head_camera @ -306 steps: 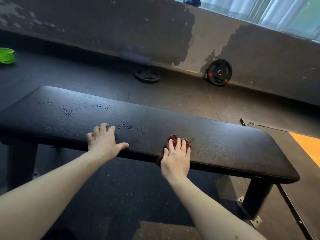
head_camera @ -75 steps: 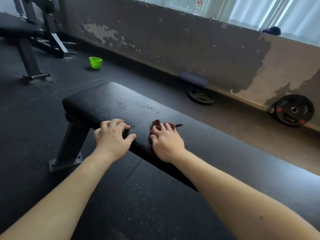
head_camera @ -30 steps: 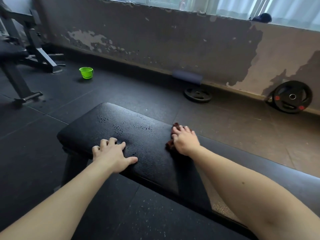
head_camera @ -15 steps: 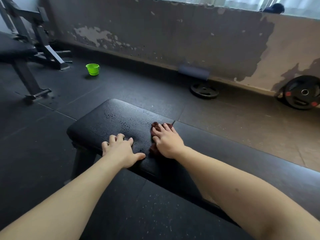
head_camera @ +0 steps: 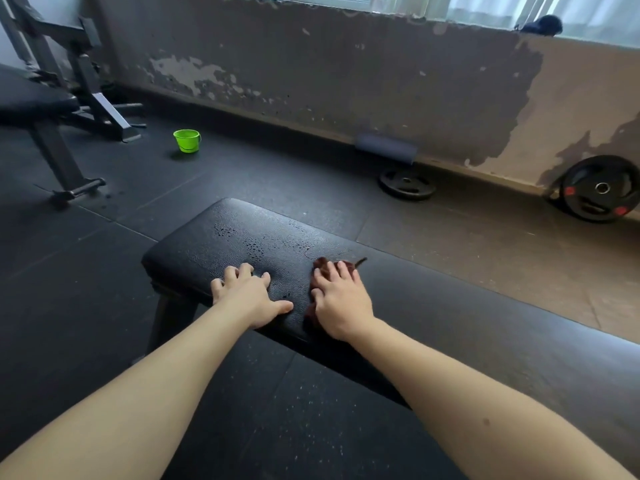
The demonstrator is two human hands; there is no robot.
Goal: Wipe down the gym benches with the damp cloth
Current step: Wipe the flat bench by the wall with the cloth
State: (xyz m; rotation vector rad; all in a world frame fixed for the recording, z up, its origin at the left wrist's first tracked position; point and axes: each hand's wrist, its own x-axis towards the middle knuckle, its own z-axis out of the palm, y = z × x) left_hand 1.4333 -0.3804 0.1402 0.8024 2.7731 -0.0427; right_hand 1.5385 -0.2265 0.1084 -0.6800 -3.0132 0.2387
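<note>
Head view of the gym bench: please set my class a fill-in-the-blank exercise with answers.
The right hand presses the cloth onto the bench; the left hand holds ____.
The bucket on the floor is coloured ____.
The flat weight plate lies to the ____ of the leaning weight plate.
Answers: nothing; green; left.

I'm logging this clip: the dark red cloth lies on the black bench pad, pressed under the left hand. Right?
Not quite. The head view shows the dark red cloth on the black bench pad pressed under the right hand; the left hand rests bare on the pad beside it.
</note>
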